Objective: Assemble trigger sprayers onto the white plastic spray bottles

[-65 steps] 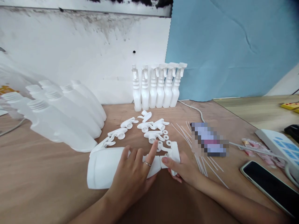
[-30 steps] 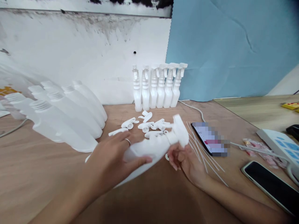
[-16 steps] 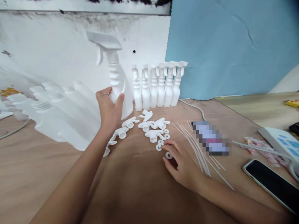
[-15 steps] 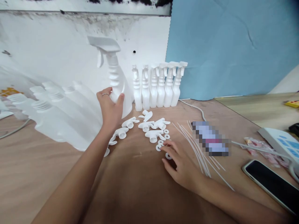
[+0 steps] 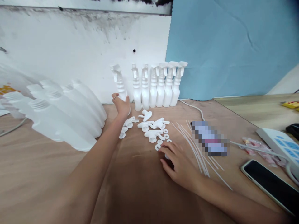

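Observation:
My left hand (image 5: pixel 122 105) is wrapped round the lower body of a white spray bottle (image 5: pixel 120 81) with its trigger head on, held nearly upright by the wall. Just right of it stands a row of several white spray bottles (image 5: pixel 153 88), all with trigger heads. My right hand (image 5: pixel 177 163) hovers low over the table, fingers curled but apart, at a few small white ring washers (image 5: pixel 166 136); its fingertips partly cover some. Loose white trigger heads (image 5: pixel 154 135) lie between my hands, a few behind my left wrist.
Several white bottles without heads (image 5: pixel 63 115) lean together at the left. On the right are thin white tubes (image 5: pixel 195 149), a blurred phone (image 5: pixel 210 140), a black-screened phone (image 5: pixel 268 183), small plastic packets (image 5: pixel 263 151) and a white device with blue buttons (image 5: pixel 283 143). A cable (image 5: pixel 196 107) crosses the table.
My left hand has carried the spray bottle away from me and slightly right, down beside the row; the bottle has turned. My right hand has barely moved.

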A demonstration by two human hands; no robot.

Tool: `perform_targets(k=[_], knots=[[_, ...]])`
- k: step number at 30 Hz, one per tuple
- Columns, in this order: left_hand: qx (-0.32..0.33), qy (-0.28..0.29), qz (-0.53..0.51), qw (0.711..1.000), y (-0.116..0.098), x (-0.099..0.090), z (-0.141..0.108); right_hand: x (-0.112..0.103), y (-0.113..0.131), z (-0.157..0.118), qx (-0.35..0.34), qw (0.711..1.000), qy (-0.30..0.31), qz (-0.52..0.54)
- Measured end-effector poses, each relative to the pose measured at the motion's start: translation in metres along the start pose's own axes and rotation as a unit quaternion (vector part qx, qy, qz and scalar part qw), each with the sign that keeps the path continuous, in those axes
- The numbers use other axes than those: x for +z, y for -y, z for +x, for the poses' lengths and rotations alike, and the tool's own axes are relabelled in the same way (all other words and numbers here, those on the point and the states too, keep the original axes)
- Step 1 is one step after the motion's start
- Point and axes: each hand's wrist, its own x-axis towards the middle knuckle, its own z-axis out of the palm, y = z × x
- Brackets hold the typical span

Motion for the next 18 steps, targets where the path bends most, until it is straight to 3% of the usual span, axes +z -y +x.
perform_targets(k=[9,18], knots=[[-0.055,0.034,-0.021,0.998,0.002,0.033,0.005,-0.002,0.001,0.001,-0.004,1.000,0.011,-0.013],[-0.017,0.084,-0.052,0.995,0.012,0.021,0.002,-0.001,0.000,0.000,-0.002,1.000,0.013,-0.019]])
